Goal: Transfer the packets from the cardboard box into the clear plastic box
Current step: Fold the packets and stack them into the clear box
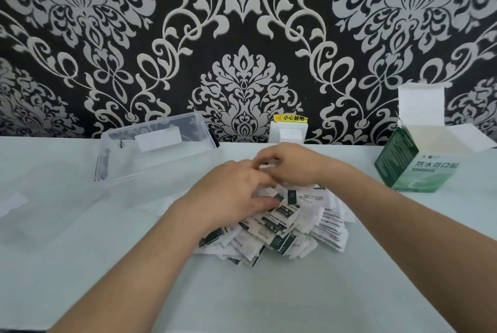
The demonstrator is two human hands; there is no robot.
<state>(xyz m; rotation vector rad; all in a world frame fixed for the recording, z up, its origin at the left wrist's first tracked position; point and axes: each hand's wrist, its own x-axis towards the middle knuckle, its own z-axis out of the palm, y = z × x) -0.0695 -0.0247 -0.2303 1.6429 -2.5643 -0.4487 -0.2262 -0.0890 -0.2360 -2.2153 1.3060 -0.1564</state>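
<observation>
A loose heap of several small white and dark green packets (290, 227) lies on the table in front of me. My left hand (231, 193) rests on top of the heap, thumb and fingers pinching a packet at its near edge. My right hand (287, 167) reaches in from the right, fingers curled over packets at the heap's far side. The green and white cardboard box (415, 168) stands open at the right, flaps up, apart from both hands. The clear plastic box (158, 150) sits at the back left, open, its inside looking bare.
A clear lid (53, 198) lies flat on the table left of the plastic box. A white socket block (287, 132) with a yellow warning label stands against the patterned wall behind my hands. The pale table (269, 292) runs wide toward me.
</observation>
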